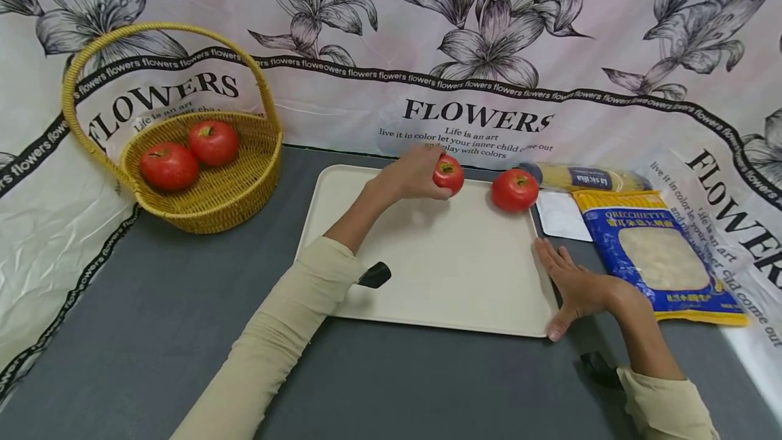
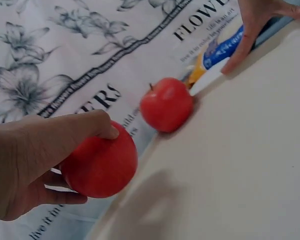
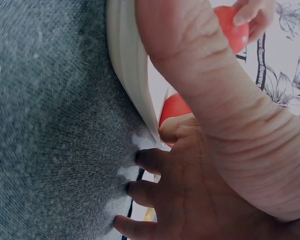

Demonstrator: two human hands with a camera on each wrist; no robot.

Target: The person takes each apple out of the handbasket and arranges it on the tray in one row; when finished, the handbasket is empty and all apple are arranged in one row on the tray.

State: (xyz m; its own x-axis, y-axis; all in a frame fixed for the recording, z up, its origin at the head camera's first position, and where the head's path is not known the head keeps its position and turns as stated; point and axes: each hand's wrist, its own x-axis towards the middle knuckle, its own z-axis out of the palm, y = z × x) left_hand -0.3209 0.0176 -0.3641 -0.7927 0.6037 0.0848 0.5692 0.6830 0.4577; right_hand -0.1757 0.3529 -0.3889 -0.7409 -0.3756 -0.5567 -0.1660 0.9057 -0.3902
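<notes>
My left hand (image 1: 415, 175) grips a red apple (image 2: 107, 165), thumb on one side and fingers around the other, over the back part of a cream tray (image 1: 452, 270). In the left wrist view a gap and a shadow show between this apple and the tray. A second red apple (image 1: 515, 190) rests at the tray's back right corner. My right hand (image 1: 577, 287) has its fingers spread at the tray's right edge, the thumb touching the front right corner. Two more red apples, one left (image 1: 169, 166) and one right (image 1: 214, 142), lie in a yellow woven basket (image 1: 210, 212).
The basket, with its tall arched handle (image 1: 168, 27), stands at the back left. Right of the tray lie a blue and yellow orecchiette bag (image 1: 662, 257), a white flat item (image 1: 562, 216) and a long pasta pack (image 1: 589, 178). A flower-printed cloth (image 1: 342, 100) rises behind the grey tabletop (image 1: 183, 304).
</notes>
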